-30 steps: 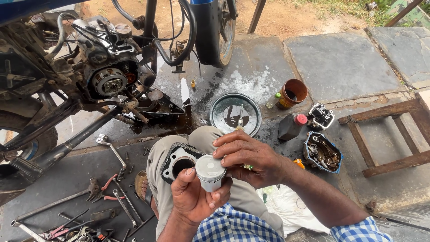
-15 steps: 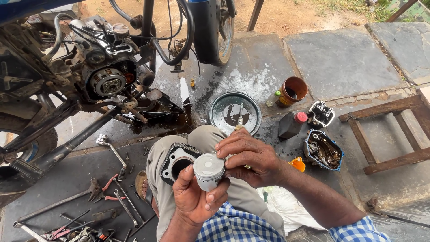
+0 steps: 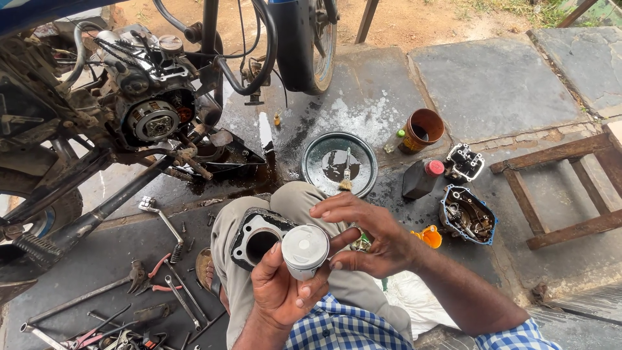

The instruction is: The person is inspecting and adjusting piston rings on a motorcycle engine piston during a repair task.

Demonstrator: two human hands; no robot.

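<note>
One pale piston (image 3: 304, 249) sits upright in the left hand (image 3: 282, 291), clasped by its fingers, while the right hand (image 3: 372, 236) pinches its side. One cylinder block (image 3: 258, 238) rests on the knee just behind. Beyond stand one round pan (image 3: 317, 162), one black bottle (image 3: 420, 179) and one brown pot (image 3: 421, 129).

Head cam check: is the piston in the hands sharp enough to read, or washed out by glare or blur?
Head view: even, soft daylight, no hard shadows; the pale piston in the left hand is sharp, its flat crown bright but not blown out; the right hand beside it shows no motion blur; the wet round pan reflects sky; straight lines bow slightly toward the frame edges.
</note>
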